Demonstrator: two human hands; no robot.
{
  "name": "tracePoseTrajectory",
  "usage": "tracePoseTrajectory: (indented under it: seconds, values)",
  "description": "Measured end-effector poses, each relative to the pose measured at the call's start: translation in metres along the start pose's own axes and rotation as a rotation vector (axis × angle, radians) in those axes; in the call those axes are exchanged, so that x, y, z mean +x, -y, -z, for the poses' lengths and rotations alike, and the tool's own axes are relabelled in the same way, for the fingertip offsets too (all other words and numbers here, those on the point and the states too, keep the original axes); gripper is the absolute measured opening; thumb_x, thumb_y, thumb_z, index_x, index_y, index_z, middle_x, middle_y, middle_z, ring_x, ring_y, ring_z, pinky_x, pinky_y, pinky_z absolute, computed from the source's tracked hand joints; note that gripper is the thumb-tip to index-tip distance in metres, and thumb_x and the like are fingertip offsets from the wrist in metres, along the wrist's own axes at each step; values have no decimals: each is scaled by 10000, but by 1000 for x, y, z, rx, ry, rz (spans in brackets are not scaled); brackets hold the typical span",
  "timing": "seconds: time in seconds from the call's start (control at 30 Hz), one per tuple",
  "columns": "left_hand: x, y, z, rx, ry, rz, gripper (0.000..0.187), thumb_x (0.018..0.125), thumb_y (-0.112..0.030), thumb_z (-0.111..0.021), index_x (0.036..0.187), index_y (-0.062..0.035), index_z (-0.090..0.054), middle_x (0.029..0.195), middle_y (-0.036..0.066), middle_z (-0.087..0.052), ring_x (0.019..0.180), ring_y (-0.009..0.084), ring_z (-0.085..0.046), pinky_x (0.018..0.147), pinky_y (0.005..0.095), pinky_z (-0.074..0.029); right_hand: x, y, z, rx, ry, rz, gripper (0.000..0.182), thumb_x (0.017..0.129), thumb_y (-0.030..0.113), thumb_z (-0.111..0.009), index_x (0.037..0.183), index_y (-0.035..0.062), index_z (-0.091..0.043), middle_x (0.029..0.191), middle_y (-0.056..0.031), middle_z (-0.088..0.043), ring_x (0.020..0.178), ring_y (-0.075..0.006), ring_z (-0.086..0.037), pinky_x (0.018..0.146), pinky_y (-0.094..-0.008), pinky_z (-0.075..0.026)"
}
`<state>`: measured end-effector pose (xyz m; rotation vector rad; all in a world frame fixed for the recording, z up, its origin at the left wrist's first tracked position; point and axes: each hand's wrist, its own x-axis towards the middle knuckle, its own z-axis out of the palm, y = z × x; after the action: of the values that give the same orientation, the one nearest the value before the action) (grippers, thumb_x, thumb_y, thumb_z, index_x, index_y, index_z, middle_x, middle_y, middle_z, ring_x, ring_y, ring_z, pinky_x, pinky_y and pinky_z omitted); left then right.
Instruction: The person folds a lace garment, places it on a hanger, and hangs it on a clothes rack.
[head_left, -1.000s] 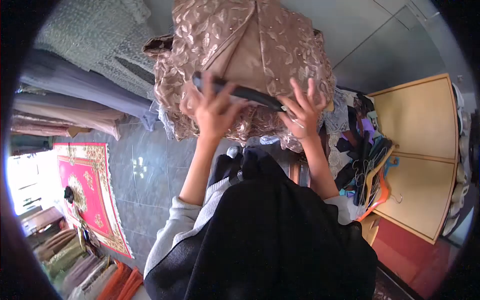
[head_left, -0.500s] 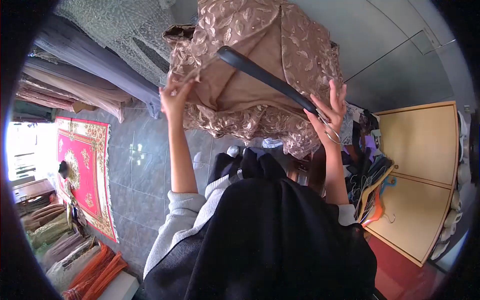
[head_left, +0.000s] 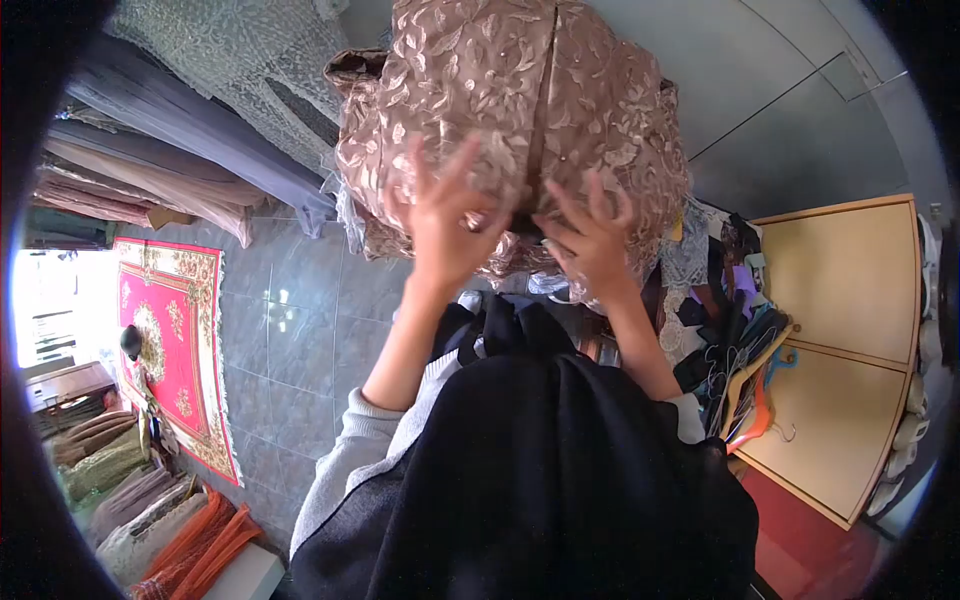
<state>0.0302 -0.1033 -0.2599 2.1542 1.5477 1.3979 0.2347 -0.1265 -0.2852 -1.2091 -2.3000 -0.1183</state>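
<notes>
A brown dress [head_left: 490, 110] with raised leaf-like lace lies at the top centre, its lace side now facing up. Over its lower left part is my left hand [head_left: 447, 225], fingers spread and blurred by motion. My right hand [head_left: 593, 240], also blurred with its fingers apart, is at the dress's lower edge to the right. Between the two hands a small dark part [head_left: 524, 226] shows at the edge of the fabric; it is too hidden to identify. Neither hand visibly grips anything, though fingertip contact with the fabric is unclear.
Long gowns [head_left: 215, 150] hang at the upper left. A red patterned rug [head_left: 170, 350] lies on grey floor tiles [head_left: 300, 370]. Several hangers [head_left: 765, 405] and dark clothes are at the right, beside a wooden cabinet [head_left: 840, 300]. Folded fabrics [head_left: 185, 545] are at the lower left.
The dark hanger that my right hand held is no longer plainly visible. The lace has come down over the brown lining, and both hands have moved inward, closer together.
</notes>
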Motion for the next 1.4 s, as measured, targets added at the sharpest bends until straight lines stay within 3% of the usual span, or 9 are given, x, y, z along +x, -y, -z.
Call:
tracePoseTrajectory:
  seconds: [0.13,0.23,0.53,0.67,0.73,0.9,1.0,1.27,1.4]
  values:
    - [-27,14,-27,212,406,21,201,651,-323,-727,782,-179,-674,1440,27,-350,1383,359,-98,989,629,-20,-23,0,-47,-85,21,15,317,644,216,-719,953,159,-676,1377,-16,-437,1316,-337,-292,975,-541,-169]
    - [-40,32,-26,201,538,-2,585,645,-431,-720,1187,-271,-565,1486,91,-223,1387,346,-79,1006,625,-7,-48,-1,-67,-135,-1,-43,427,720,216,-642,1145,190,-611,1399,-74,-398,1313,-346,-287,978,-561,-159]
    - [-61,51,-32,236,619,-79,562,646,-331,-728,1187,-315,-579,1505,55,-169,1385,323,-105,1014,620,-46,-73,6,-83,-204,117,-187,580,744,225,-620,1304,289,-486,1459,-115,-271,1336,-365,-209,989,-591,-114]
    - [-70,62,-39,259,582,-136,514,663,-235,-699,1162,-299,-593,1501,28,-188,1380,306,-140,999,623,-84,-90,0,-95,-313,109,-162,555,749,229,-618,1282,332,-505,1466,-119,-252,1344,-362,-190,982,-612,-94]
    - [-74,64,-45,259,551,-174,518,662,-220,-693,1164,-294,-590,1498,24,-197,1377,297,-158,994,619,-95,-94,-4,-102,-335,-53,-98,493,768,232,-607,1236,372,-544,1471,-92,-254,1354,-355,-164,978,-624,-78]
    - [-73,71,-53,287,583,-268,550,653,-194,-686,1184,-286,-571,1489,6,-224,1366,276,-202,986,608,-106,-93,0,-102,-367,6,-13,374,802,313,-595,1165,405,-590,1485,-22,-243,1382,-345,-94,995,-605,-66]
    - [-71,71,-46,261,594,-278,575,672,-210,-683,1222,-297,-541,1489,-1,-222,1365,273,-200,983,616,-118,-87,9,-108,-288,-107,-81,332,805,297,-570,1126,373,-611,1420,39,-354,1257,-278,-326,935,-603,-181]
    - [-80,85,-50,307,663,-287,660,715,-209,-671,1319,-314,-426,1501,17,-175,1363,285,-197,977,647,-116,-81,30,-117,-291,24,-197,372,816,259,-542,1186,242,-581,1376,-12,-391,1193,-274,-390,914,-599,-197]
    - [-77,83,-46,255,693,-292,650,723,-226,-667,1323,-294,-426,1500,16,-178,1361,280,-200,972,654,-114,-87,29,-108,-310,52,-179,412,797,259,-552,1209,280,-570,1388,-24,-387,1221,-288,-371,929,-602,-183]
